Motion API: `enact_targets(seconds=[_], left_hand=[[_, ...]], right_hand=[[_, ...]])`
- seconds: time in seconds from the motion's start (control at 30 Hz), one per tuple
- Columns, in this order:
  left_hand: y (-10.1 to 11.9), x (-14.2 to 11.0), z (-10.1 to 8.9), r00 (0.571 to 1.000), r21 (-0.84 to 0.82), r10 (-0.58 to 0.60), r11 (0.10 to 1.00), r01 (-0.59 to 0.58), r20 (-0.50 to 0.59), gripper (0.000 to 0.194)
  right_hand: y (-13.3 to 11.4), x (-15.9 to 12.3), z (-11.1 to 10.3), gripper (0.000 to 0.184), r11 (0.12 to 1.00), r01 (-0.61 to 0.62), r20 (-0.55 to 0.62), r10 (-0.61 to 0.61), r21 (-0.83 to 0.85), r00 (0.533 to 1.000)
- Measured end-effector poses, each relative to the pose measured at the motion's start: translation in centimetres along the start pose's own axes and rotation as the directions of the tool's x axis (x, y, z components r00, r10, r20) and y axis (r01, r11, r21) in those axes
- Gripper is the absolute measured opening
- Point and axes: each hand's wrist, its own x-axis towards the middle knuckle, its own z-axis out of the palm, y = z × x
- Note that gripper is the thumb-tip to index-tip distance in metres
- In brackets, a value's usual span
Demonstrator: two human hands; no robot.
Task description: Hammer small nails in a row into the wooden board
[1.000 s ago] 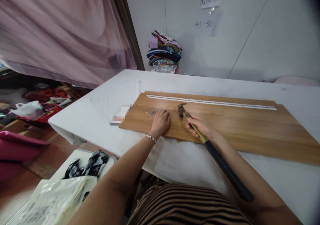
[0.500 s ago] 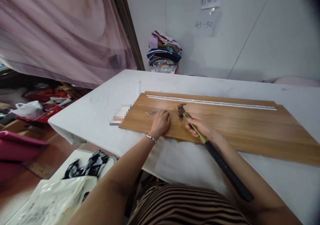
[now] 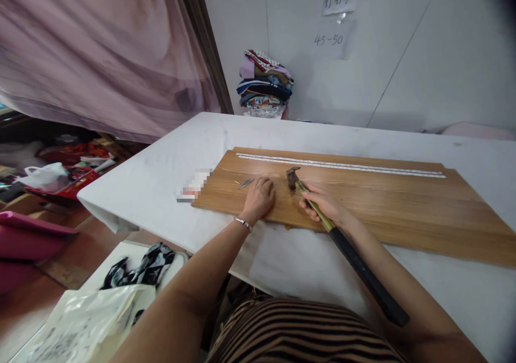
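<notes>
The board (image 3: 395, 207) is smooth, faintly glossy wood; the hammer's head (image 3: 292, 179) is rough, brownish metal, its grip (image 3: 363, 271) matt black.

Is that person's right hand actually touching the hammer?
Touching. The head view shows it plainly: the fingers of the right hand wrap around the yellowish part of the hammer's handle, just below its head.

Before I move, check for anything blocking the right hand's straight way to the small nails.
The left hand is in the way, resting on the board between the nails and the right hand. The head of the hammer held there also juts into that gap.
</notes>
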Motion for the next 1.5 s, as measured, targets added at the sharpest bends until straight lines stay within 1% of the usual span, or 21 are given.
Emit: enact_targets(seconds=[0.13, 0.33, 0.5, 0.8, 1.0, 1.27, 1.5], left_hand=[[0.01, 0.00, -0.01, 1.000, -0.008, -0.002, 1.000, 0.002, -0.005, 0.022], [0.06, 0.01, -0.22, 1.000, -0.004, -0.010, 1.000, 0.010, 0.019, 0.023], [0.03, -0.02, -0.12, 1.000, 0.005, -0.010, 1.000, 0.010, 0.012, 0.021], [-0.27, -0.02, 0.31, 1.000, 0.001, 0.010, 1.000, -0.010, -0.021, 0.021], [-0.33, -0.02, 0.30, 1.000, -0.004, 0.008, 1.000, -0.008, -0.017, 0.021], [-0.17, 0.01, 0.07, 1.000, 0.008, -0.006, 1.000, 0.006, 0.007, 0.022], [-0.11, 0.00, 0.06, 1.000, -0.002, -0.004, 1.000, 0.004, -0.003, 0.022]], right_hand=[[0.06, 0.05, 0.00, 0.046, 1.000, 0.007, 0.009, -0.007, 0.007, 1.000], [-0.23, -0.06, 0.17, 0.046, 1.000, -0.005, -0.005, 0.005, -0.007, 1.000], [-0.45, -0.23, 0.29, 0.044, 1.000, -0.010, -0.007, 0.010, -0.003, 1.000], [-0.26, -0.09, 0.15, 0.047, 1.000, -0.015, -0.003, 0.015, 0.000, 1.000], [-0.40, -0.19, 0.28, 0.048, 1.000, -0.008, -0.003, 0.008, -0.013, 1.000], [-0.22, -0.07, 0.17, 0.044, 1.000, -0.008, -0.005, 0.008, -0.005, 1.000], [-0.16, 0.02, 0.11, 0.044, 1.000, -0.011, 0.000, 0.011, -0.007, 1.000]])
